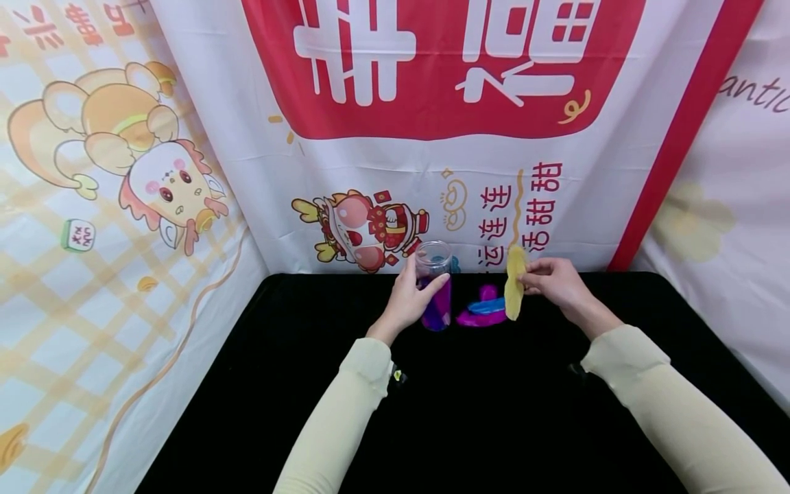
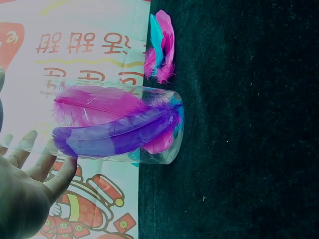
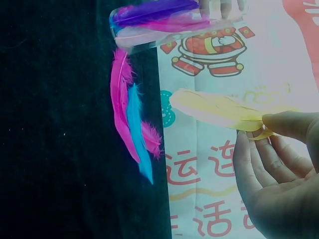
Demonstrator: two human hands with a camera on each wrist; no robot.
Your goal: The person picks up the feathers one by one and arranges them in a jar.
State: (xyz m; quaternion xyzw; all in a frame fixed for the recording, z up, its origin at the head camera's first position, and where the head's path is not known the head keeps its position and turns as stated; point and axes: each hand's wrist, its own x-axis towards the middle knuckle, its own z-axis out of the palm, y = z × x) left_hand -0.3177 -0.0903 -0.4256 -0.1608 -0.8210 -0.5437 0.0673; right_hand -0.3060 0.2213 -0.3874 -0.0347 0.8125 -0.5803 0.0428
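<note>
My left hand [image 1: 404, 298] grips a clear cylindrical jar [image 1: 435, 251] that stands upright on the black table. Inside it, purple [image 2: 117, 137] and pink [image 2: 97, 105] feathers show through the wall in the left wrist view, with a bit of blue near the bottom. Between thumb and fingers, my right hand [image 1: 558, 285] pinches a yellow feather [image 1: 515, 288], held up to the right of the jar and apart from it. Loose pink feathers [image 3: 119, 99] and a blue feather [image 3: 134, 117] lie on the table between the jar and my right hand.
The black tabletop [image 1: 469, 412] stretches from the jar back toward me. Right behind its far edge hangs a printed white and red cloth [image 1: 370, 165]. Patterned cloths [image 1: 92, 288] close off the left and right sides.
</note>
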